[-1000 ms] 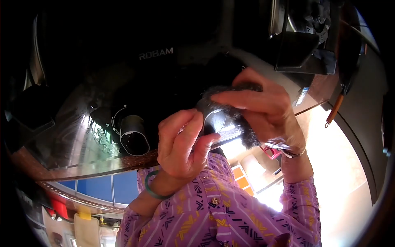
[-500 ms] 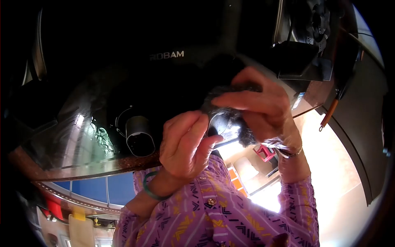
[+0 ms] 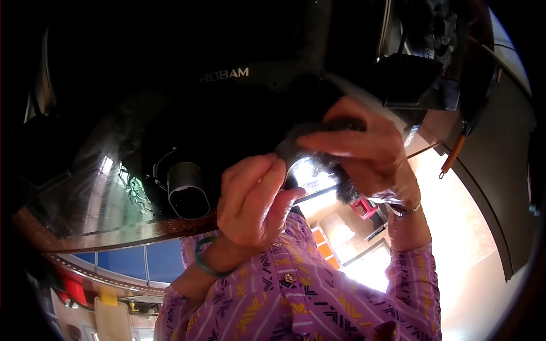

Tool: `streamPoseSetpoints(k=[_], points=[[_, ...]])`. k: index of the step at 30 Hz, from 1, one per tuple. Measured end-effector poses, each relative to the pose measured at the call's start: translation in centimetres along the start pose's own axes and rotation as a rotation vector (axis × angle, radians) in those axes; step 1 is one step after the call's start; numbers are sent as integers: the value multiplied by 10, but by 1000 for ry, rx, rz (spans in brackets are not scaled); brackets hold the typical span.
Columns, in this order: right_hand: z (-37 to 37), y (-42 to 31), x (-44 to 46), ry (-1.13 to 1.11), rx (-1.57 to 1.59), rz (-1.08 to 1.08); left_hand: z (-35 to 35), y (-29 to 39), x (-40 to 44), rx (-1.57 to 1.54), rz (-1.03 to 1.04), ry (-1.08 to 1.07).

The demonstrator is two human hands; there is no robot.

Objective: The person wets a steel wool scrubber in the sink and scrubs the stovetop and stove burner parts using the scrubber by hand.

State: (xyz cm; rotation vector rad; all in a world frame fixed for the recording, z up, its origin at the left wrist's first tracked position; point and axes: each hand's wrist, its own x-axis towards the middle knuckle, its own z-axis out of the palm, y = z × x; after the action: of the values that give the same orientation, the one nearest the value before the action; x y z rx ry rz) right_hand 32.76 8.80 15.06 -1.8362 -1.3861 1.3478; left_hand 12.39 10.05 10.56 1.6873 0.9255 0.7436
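Observation:
My left hand pinches a small round-edged piece with a shiny, glaring face. Its exact kind cannot be made out, since fingers and glare hide much of it. My right hand is closed around a dark, fuzzy scouring pad, which presses against the piece's upper and right side. Both hands are close together over the front edge of a black cooktop marked ROBAM. To the left of my left hand, a cylindrical metal knob stands on the cooktop.
A wet, greenish reflective patch shows on the glossy surface at left. At right are a burner and a wooden-handled pan. Below the counter edge, a red stool and blue cabinet doors appear.
My right hand has shifted very slightly right and down with the scouring pad. The held piece's face looks brighter. The view has moved a little.

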Motion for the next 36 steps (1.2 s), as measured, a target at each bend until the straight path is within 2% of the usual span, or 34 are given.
streamPoseSetpoints(k=[5,8,14,17,25,31,33,36], points=[[-4,-6,3,4,-35,40,-2,2,1,-1,-23,3],[5,-8,16,-17,-4,-97,-1,1,1,21,-8,12],[-5,-6,1,-6,-3,12,2,0,1,-3,6,32],[3,-7,9,-58,-55,-124,0,-1,2,2,13,31],[-5,-20,5,-36,-292,-43,0,-1,3,-40,7,23],[-4,-12,1,-57,-131,18,0,-1,3,-43,8,10],[-4,-8,-9,-10,-50,101,1,-1,3,-44,8,15],[2,-5,-7,0,-24,82,0,1,3,-44,-15,2]])
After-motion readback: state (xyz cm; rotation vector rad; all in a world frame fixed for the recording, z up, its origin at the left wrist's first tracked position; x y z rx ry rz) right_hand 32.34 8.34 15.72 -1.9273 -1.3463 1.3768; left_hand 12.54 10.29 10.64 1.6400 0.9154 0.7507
